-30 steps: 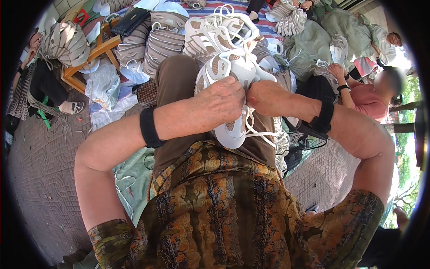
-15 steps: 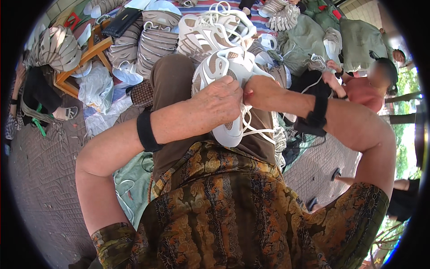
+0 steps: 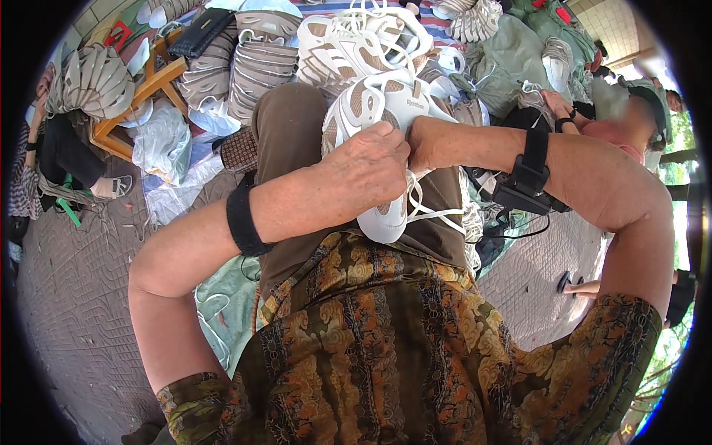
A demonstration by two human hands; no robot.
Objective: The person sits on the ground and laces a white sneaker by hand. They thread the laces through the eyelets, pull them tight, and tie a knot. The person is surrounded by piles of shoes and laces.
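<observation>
A white, grey and tan sneaker (image 3: 382, 222) rests across my lap, its toe toward me. My left hand (image 3: 374, 159) is closed over the lacing area, thumb and fingers pinched together; what is between them is hidden. Pressed up against it, my right hand (image 3: 424, 144) is bent down at the wrist over the same spot, and its fingers are out of sight. A loose white shoelace (image 3: 437, 215) comes out below the hands and trails to the right. Just beyond lies another sneaker (image 3: 330, 55) of the same kind with white laces.
Bundles of grey-tan shoe uppers (image 3: 259, 70) lie ahead, beside a wooden stool (image 3: 111, 133) with a black wallet-like case (image 3: 202, 33) over it. Grey-green sacks (image 3: 508, 70) stand at the far right. A person (image 3: 612, 122) sits there; another person's leg (image 3: 70, 159) shows at left.
My right forearm has swung outward and up a little, its wrist flatter. The shoe has shifted slightly right, and more of its side shows. The left hand stays nearly in place. My view has drifted slightly.
</observation>
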